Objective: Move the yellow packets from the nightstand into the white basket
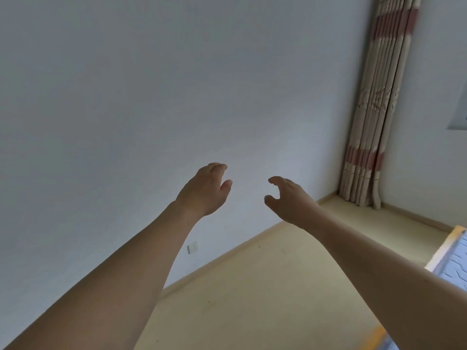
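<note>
Both my arms are stretched out in front of me toward a bare white wall. My left hand (206, 189) is held up with its fingers loosely curled and apart, holding nothing. My right hand (288, 200) is level with it, a short gap to the right, thumb and fingers curved and apart, also empty. No yellow packets, nightstand or white basket are in view.
A white wall (151, 97) fills most of the view, with a small socket plate (192, 247) low down. Pale yellow floor (252, 286) lies below. A striped beige and red curtain (374, 109) hangs in the right corner. A mattress edge (452, 263) shows at the right.
</note>
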`<state>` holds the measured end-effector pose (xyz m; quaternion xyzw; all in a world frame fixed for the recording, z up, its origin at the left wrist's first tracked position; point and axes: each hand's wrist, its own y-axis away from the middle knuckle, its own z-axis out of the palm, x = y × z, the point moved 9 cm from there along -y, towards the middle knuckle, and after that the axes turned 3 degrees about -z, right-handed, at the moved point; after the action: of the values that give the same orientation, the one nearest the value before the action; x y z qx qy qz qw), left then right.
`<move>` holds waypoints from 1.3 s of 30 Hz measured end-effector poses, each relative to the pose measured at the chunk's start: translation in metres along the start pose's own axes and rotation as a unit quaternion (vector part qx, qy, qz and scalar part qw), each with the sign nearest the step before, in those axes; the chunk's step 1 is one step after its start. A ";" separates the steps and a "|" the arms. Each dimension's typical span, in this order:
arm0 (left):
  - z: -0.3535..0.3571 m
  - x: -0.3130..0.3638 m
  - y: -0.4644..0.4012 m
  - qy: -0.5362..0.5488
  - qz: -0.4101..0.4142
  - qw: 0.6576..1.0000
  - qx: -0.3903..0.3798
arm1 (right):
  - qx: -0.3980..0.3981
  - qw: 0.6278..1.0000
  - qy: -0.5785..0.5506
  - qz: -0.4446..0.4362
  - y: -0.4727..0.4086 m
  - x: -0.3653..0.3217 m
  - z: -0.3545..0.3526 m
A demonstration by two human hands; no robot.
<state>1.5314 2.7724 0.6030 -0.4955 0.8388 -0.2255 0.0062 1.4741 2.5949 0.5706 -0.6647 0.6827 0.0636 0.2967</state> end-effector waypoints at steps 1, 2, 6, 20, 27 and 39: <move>0.004 -0.009 -0.025 -0.002 0.009 1.000 -0.003 | 0.004 1.000 0.006 0.007 -0.023 0.003 0.003; 0.007 -0.017 -0.051 0.000 0.016 1.000 -0.003 | 0.013 1.000 0.007 0.019 -0.045 0.008 0.004; 0.039 -0.035 -0.147 0.030 0.034 0.999 -0.005 | 0.034 0.998 0.013 0.057 -0.122 0.042 0.012; 0.218 0.017 -0.486 0.048 0.159 0.985 -0.043 | 0.065 0.985 0.044 0.151 -0.386 0.265 0.002; 0.286 0.083 -0.639 0.083 0.202 0.975 -0.051 | 0.076 0.975 0.072 0.196 -0.483 0.381 -0.035; 0.443 0.253 -0.906 0.145 0.301 0.939 -0.086 | 0.121 0.946 0.106 0.281 -0.656 0.616 -0.116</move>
<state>2.2566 2.0273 0.6075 -0.1809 0.9566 -0.2096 -0.0908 2.0944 1.9321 0.5653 -0.4078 0.8720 -0.0095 0.2706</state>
